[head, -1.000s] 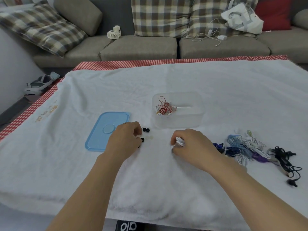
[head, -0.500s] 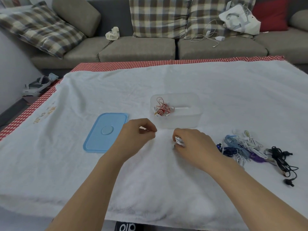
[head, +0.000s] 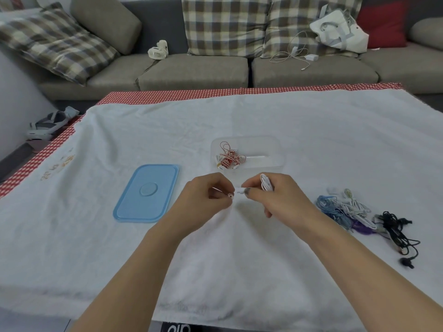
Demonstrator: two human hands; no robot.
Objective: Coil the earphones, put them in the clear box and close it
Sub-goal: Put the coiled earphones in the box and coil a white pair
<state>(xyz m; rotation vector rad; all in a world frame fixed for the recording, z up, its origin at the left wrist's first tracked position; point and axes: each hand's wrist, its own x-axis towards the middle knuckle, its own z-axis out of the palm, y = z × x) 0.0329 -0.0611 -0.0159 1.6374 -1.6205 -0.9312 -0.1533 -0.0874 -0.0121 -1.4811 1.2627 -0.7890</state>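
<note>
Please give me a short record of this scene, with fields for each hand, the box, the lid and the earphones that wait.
left hand: pinches a small earbud end
right hand: grips coiled white earphones
clear box: open, red-and-white earphones inside
blue lid: flat on the cloth, left of the box
waiting pile: blue, white, purple and black earphones, right of the hands

A grey sofa (head: 191,70) stands behind the table. On it lie checked cushions (head: 225,25), a small white fan (head: 158,50), a white bag (head: 340,32), a charger cable (head: 297,53) and a red cushion (head: 383,22). Sandals (head: 45,125) are on the floor at left.
</note>
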